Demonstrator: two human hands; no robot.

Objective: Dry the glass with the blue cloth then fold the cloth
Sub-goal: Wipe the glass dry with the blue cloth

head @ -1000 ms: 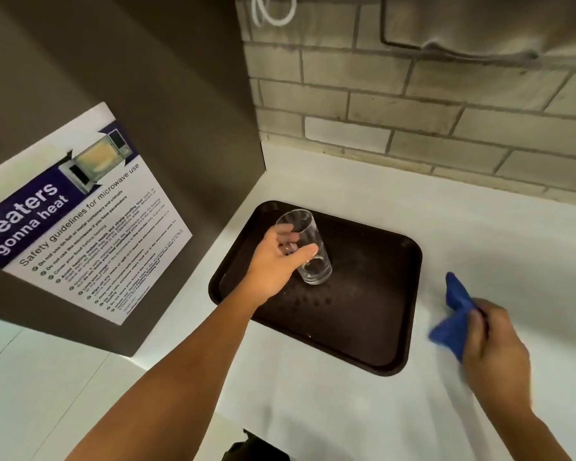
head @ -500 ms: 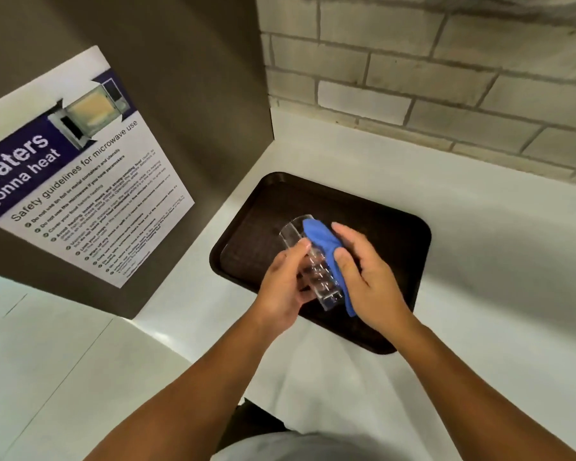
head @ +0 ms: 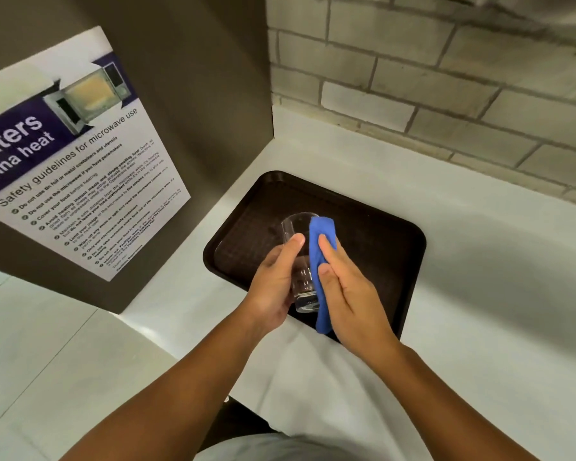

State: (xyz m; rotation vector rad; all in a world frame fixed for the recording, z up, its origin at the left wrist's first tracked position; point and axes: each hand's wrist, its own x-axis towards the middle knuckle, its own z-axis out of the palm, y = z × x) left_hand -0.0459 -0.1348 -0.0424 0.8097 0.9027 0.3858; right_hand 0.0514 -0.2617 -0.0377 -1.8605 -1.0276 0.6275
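Here the left hand point(head: 273, 281) grips an empty glass point(head: 301, 257), blue cloth point(head: 321, 261) pressed alongside.

Even indoor light, soft shadows on counter point(head: 479, 261); wide-angle bending at edges; top-right corner blurred.

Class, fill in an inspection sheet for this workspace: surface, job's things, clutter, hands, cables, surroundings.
Surface: white counter carrying a dark tray.
Job's things: glass held above the tray; blue cloth pressed along its side.
Clutter: nothing seen.
Hands: left hand grips the glass; right hand holds the cloth against it.
Cables: nothing seen.
Surroundings: brick wall behind; microwave safety poster on the left panel.
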